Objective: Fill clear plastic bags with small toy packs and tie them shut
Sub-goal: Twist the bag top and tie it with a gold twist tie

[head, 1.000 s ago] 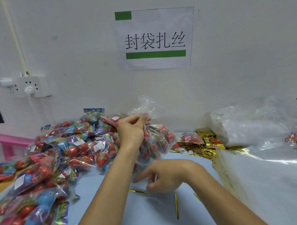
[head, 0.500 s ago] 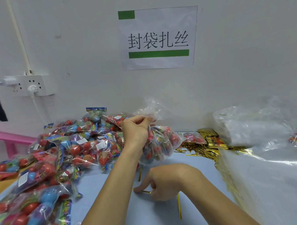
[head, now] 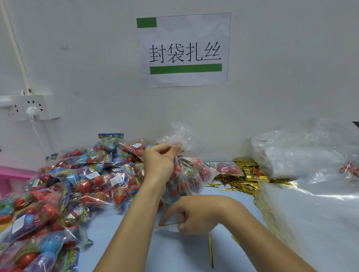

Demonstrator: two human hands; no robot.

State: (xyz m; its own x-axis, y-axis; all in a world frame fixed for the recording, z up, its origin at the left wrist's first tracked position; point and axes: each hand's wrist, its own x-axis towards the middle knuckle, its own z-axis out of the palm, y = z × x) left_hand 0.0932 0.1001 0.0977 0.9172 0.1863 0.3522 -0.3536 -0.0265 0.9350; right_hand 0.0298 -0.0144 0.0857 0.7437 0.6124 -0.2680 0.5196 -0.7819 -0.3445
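Observation:
My left hand (head: 161,163) grips the gathered neck of a clear plastic bag (head: 188,176) filled with red and blue toy packs, holding it up above the blue table (head: 178,256). The bag's loose top fans out above my fingers. Lower down, my right hand (head: 197,214) pinches a thin gold twist tie (head: 167,224) just above the tabletop, below the hanging bag.
A big heap of toy packs (head: 74,186) covers the left of the table. Loose gold twist ties (head: 243,178) pile at the back right, and two more (head: 210,250) lie near my right wrist. Empty clear bags (head: 310,172) are stacked on the right.
My right hand closed on a gold tie on the table and lifted its end slightly. My left hand kept holding the bag's neck in place.

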